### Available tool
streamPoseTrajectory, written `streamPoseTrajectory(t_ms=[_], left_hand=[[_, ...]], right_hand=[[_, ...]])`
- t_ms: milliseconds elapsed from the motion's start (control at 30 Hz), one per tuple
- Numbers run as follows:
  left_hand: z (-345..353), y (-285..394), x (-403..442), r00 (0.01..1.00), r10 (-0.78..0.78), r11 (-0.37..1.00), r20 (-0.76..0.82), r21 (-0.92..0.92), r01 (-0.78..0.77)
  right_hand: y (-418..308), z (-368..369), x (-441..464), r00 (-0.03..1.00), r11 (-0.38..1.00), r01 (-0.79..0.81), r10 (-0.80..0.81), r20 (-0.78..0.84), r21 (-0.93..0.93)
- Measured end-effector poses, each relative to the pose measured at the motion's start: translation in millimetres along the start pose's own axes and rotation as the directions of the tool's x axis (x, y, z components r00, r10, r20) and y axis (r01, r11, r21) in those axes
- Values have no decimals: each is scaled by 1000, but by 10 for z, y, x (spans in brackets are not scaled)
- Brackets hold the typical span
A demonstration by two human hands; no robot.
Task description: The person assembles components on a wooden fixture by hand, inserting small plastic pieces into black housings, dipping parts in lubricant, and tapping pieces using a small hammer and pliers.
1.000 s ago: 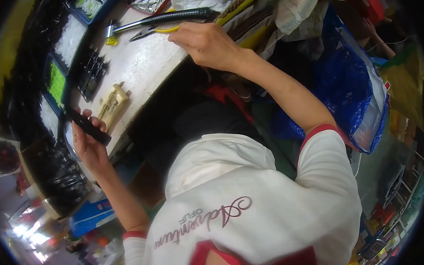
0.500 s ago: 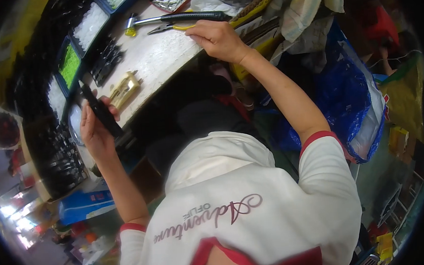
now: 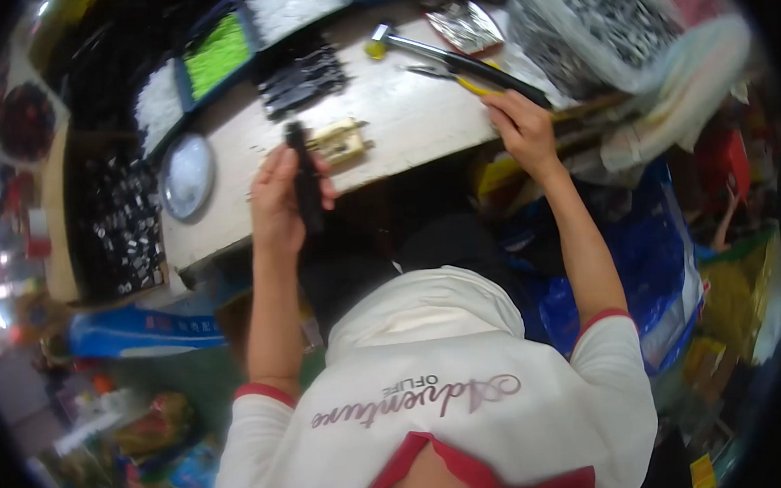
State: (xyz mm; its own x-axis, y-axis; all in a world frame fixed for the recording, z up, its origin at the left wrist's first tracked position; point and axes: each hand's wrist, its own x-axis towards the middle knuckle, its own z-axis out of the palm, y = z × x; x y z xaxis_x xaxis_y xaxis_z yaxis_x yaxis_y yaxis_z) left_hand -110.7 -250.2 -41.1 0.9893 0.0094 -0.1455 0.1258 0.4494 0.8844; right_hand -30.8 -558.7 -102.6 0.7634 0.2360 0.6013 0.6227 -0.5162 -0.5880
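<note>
Grips a black piece (image 3: 307,182) in left hand (image 3: 275,190), yellow-handled pliers (image 3: 466,83) by the end in right hand (image 3: 525,133), presumably for control.

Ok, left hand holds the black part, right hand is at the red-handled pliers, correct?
Not quite: in the head view the pliers have a yellow handle, not red. The left hand holds the black part and the right hand is at the pliers.
</note>
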Motion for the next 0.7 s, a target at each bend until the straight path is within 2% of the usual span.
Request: streamPoseTrajectory(t_ms=[133,500,700], left_hand=[[-54,-22,20,1000,-18,999,3,-35,18],[-122,-16,29,1000,-19,995,7,-97,19],[-176,-24,44,995,-39,964,93,-260,62]], right_hand=[[-104,-19,47,998,998,-55,53,33,44],[-134,-11,57,994,996,-82,79,70,41],[-156,-18,60,990,993,-114,111,89,29]])
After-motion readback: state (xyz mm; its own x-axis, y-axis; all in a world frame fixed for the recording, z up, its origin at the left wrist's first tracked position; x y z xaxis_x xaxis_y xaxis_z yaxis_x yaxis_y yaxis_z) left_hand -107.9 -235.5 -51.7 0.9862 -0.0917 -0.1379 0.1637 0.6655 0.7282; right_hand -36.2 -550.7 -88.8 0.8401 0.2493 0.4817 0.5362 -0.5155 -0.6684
